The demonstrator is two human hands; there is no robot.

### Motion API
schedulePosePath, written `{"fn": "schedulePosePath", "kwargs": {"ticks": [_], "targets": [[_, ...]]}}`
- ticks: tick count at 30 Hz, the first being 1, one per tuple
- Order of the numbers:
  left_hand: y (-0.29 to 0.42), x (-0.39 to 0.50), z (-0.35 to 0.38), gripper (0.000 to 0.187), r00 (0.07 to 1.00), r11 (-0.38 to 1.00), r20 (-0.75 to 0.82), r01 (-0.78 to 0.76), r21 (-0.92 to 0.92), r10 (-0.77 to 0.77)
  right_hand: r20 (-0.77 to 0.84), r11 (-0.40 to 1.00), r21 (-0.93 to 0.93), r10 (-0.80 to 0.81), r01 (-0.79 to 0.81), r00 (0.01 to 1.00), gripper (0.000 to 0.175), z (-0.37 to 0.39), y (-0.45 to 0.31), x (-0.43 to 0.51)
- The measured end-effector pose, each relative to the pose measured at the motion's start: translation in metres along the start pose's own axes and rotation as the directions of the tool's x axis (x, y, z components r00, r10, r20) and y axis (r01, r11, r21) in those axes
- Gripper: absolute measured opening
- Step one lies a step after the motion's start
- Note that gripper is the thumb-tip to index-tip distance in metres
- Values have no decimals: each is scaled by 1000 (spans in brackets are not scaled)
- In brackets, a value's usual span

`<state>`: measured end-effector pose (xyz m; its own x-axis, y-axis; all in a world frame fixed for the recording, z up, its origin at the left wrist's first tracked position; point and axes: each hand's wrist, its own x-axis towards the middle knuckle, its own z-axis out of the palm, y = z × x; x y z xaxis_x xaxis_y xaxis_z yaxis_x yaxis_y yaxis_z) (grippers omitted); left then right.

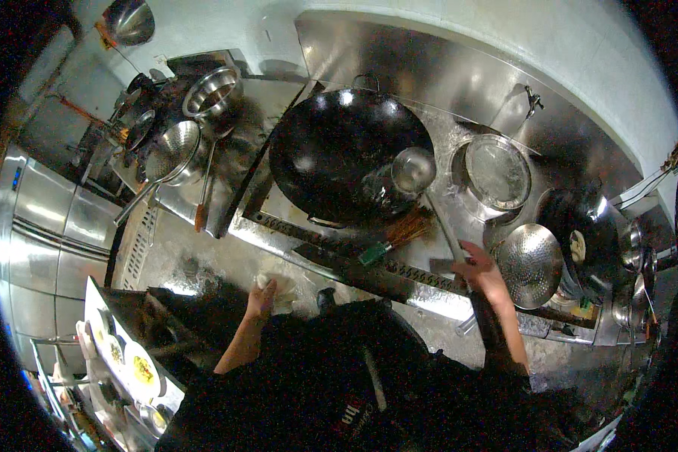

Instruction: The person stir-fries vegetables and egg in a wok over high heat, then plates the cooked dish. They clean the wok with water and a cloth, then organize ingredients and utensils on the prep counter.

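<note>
My right hand (480, 268) grips the long handle of a metal ladle (413, 170). The ladle's bowl is over the right side of a large black wok (339, 135), which sits on the range in front of me. Below the wok's right edge lies a bristle wok brush (409, 229) with a green grip. My left hand (264, 296) is low on the left, in front of the range, closed around a small pale thing that looks like a cloth (264, 279); blur hides its exact shape.
Right of the wok stands a round pot (497, 172) below a tap (533, 101). A perforated skimmer (530, 265) leans near a second wok (585, 243). On the left are a strainer (174, 148) and a steel bowl (213, 93). A plate of food (143, 368) rests on the counter behind left.
</note>
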<state>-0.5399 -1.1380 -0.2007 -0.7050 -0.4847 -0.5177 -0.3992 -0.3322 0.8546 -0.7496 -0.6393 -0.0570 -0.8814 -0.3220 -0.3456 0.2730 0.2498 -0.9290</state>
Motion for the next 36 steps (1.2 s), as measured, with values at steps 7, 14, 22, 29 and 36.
{"fn": "schedulePosePath", "kwargs": {"ticks": [7,14,22,29,36], "targets": [[31,20,45,41,980,968,198,-26,251,-25,-203,972,222,-30,75,979,68,-18,22,53],[-123,56,-93,42,955,973,232,210,-99,-183,-488,543,-797,-318,-266,813,13,-93,90,138],[-181,-63,-213,40,872,874,-51,486,-18,-487,-157,688,707,-71,162,985,24,-51,61,126],[-154,-22,-187,39,933,935,-50,354,-33,-356,-242,808,550,-91,214,966,18,104,8,152],[-104,17,-165,48,986,974,-72,134,-181,-149,-265,712,676,-6,190,964,18,76,-30,311]]}}
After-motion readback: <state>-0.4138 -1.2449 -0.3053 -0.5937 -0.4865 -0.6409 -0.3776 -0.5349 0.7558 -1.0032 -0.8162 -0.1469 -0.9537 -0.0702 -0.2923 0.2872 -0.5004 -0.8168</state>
